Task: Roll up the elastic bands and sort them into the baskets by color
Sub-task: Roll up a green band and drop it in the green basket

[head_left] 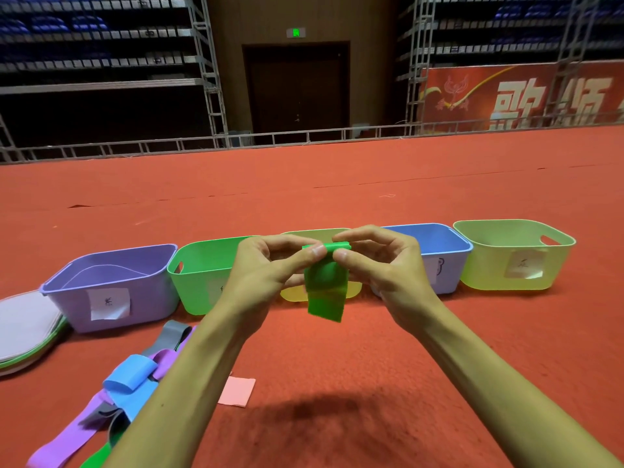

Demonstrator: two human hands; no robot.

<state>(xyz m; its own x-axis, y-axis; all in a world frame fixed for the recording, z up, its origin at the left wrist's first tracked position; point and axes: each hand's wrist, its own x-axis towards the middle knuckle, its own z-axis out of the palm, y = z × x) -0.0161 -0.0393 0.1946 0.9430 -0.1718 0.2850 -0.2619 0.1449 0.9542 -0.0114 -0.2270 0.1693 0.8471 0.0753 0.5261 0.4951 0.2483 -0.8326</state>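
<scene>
**Red carpet, green band partly rolled**

Red carpet (337,366) covered the floor, with loose bands (131,376) in purple, blue and grey heaped nearest, at the left. Above it, the left hand (266,268) and right hand (381,265) pinched the top of a green band (326,288) between thumbs and curled fingertips, its tail hanging free. Rolling looked barely begun. Next, the tail needed winding in, then dropping into the green basket (196,265) just behind.

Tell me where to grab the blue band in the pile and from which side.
Pinch the blue band at its raised folded end, coming from above. That loop arches up off the purple band beneath, so fingers can likely close on it alone.
</scene>
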